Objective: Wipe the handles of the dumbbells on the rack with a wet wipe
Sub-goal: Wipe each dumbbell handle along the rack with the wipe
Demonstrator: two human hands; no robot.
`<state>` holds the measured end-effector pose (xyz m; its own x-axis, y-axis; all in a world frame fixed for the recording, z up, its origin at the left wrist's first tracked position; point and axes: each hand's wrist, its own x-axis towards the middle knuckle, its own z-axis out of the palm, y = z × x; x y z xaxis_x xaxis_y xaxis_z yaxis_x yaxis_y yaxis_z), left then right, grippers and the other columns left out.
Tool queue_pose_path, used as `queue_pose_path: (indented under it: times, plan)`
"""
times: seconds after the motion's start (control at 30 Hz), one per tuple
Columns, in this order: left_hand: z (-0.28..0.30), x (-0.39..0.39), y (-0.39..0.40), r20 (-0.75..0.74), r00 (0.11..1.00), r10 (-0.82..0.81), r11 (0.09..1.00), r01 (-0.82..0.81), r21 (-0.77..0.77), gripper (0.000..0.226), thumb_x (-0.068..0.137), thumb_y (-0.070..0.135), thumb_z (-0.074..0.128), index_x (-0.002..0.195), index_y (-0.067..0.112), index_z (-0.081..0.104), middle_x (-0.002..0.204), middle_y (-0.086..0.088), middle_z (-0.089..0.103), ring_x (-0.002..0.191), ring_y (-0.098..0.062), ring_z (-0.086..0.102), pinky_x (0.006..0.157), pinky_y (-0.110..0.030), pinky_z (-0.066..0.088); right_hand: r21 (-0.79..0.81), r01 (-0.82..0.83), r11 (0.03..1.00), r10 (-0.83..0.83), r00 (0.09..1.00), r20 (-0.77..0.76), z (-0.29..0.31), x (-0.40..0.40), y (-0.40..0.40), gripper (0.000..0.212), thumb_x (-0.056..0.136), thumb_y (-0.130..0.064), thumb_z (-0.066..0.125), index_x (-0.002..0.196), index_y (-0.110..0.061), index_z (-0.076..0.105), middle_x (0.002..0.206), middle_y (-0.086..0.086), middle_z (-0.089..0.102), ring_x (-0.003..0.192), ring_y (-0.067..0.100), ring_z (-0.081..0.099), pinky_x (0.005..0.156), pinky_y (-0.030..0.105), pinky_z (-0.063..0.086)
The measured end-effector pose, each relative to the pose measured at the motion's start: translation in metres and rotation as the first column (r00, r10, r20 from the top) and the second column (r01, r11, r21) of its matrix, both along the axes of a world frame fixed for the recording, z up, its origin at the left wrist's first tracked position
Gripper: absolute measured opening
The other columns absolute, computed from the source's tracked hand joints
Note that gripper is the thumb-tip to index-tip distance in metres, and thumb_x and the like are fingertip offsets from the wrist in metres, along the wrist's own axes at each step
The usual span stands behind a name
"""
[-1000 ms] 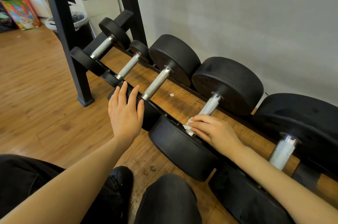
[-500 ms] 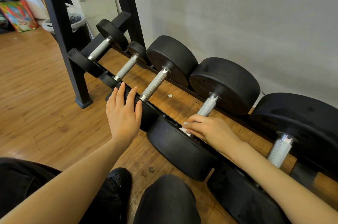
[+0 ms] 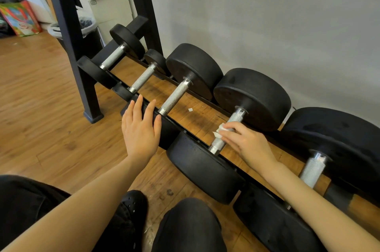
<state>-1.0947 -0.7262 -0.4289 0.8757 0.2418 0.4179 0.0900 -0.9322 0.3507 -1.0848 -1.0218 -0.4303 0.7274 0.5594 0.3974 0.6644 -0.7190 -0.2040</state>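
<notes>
Wet wipe under right hand's fingers on dumbbell handle; left hand spread flat on neighbouring weight.

Black dumbbells, knurled silver handles, white wipe

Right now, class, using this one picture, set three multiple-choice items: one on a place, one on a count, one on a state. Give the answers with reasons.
1. Where is the white wipe?
A. on the floor
B. on the handle of the fourth dumbbell from the left
C. in the bin

2. How many dumbbell handles show on the rack?
A. three
B. five
C. eight

3. How is the left hand?
A. flat, fingers straight, on a dumbbell head
B. fist round a handle
C. holding a wipe

Answers:
1 B: the right hand presses it on that handle.
2 B: five knurled bars are visible.
3 A: its fingers lie straight on the black head.
</notes>
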Motion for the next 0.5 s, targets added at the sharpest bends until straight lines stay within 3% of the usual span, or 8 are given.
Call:
queue_pose_path:
  times: [0.07,0.13,0.23,0.37,0.5]
  plan:
    - [0.0,0.0,0.0,-0.003,1.0,0.0,1.0,0.0,-0.003,0.051,0.102,0.042,0.032,0.148,0.022,0.042,0.16,-0.01,0.027,0.149,-0.031,0.016,0.12,-0.052,0.015,0.003,-0.047,0.999,0.047,0.999,0.023,-0.007,-0.006,-0.002,0.035,0.086,-0.016,0.066,0.12,-0.012,0.064,0.119,0.004,0.063,0.092,0.016,0.067,0.068,0.032,0.06]
    - [0.0,0.0,0.0,-0.004,1.0,-0.001,1.0,0.001,-0.002,0.051,0.102,0.042,0.033,0.148,0.022,0.041,0.16,-0.01,0.026,0.149,-0.031,0.016,0.12,-0.051,0.015,-0.006,-0.13,0.991,0.13,0.991,0.038,-0.014,-0.011,0.001,0.034,0.089,-0.018,0.059,0.121,-0.01,0.065,0.122,0.004,0.064,0.099,0.017,0.066,0.074,0.031,0.059]
    - [0.0,-0.001,0.0,-0.006,1.0,-0.007,1.0,0.007,-0.003,0.05,0.103,0.041,0.033,0.149,0.022,0.04,0.16,-0.01,0.026,0.15,-0.03,0.015,0.12,-0.051,0.014,0.129,-0.112,0.985,0.109,0.994,0.031,-0.02,-0.008,0.001,0.031,0.093,-0.025,0.055,0.12,-0.013,0.068,0.121,0.0,0.066,0.106,0.015,0.064,0.078,0.034,0.059]
    - [0.001,-0.001,0.0,0.001,1.0,-0.005,1.0,0.005,0.004,0.053,0.102,0.044,0.029,0.148,0.022,0.041,0.16,-0.01,0.026,0.149,-0.031,0.016,0.12,-0.051,0.014,0.218,0.015,0.976,-0.041,0.993,0.114,-0.022,-0.003,-0.012,0.028,0.094,-0.028,0.057,0.116,-0.016,0.069,0.113,0.001,0.065,0.096,0.01,0.059,0.068,0.029,0.056]
    - [0.0,0.0,0.0,0.013,1.0,-0.006,1.0,0.006,-0.005,0.055,0.101,0.045,0.028,0.148,0.021,0.042,0.16,-0.011,0.028,0.149,-0.032,0.017,0.119,-0.053,0.016,0.182,-0.05,0.982,0.027,0.992,0.127,-0.026,-0.005,-0.008,0.029,0.094,-0.027,0.055,0.12,-0.02,0.065,0.101,0.0,0.062,0.088,0.013,0.056,0.066,0.032,0.052]
